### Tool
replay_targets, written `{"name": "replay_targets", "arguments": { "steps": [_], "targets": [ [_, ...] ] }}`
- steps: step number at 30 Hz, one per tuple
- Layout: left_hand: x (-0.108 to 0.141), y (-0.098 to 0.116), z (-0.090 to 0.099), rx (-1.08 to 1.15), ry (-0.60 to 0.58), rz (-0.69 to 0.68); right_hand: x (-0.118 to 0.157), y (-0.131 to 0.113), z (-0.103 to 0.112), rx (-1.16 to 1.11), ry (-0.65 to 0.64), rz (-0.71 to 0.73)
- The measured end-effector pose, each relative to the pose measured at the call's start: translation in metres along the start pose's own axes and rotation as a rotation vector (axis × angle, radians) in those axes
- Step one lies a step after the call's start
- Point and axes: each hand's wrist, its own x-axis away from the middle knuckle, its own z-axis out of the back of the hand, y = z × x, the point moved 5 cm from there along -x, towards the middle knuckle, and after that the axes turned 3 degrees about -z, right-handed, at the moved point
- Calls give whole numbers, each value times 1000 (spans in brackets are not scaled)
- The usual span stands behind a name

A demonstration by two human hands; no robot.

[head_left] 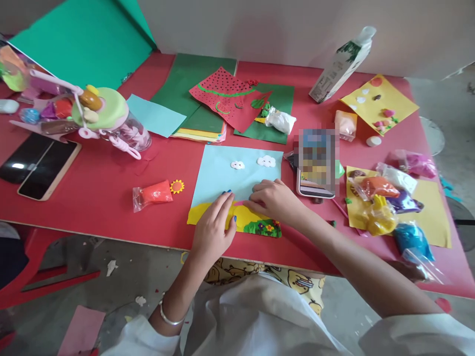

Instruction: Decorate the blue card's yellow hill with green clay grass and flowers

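A light blue sheet lies on the red table, with two white clay clouds near its top and a yellow clay strip along its bottom. Green clay with small flowers fills the lower right corner. My left hand rests on the yellow strip, fingers stretched out and close together. My right hand touches the sheet beside it, its fingers bent over a small pink piece that is mostly hidden between the hands.
Left of the sheet are a red clay packet and a clay sun. A phone stands to the right, near several clay packets. Behind are a watermelon picture and a carton. A bottle lies left.
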Motion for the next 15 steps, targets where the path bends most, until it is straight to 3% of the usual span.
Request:
{"name": "replay_targets", "arguments": {
  "steps": [8,12,15],
  "targets": [
    [1,-2,1,29,8,35,1,1,3,-95,51,-53],
    [1,-2,2,54,12,51,6,-4,6,-234,35,97],
    [2,-2,2,70,6,50,7,-10,3,-170,-4,158]
  ]
}}
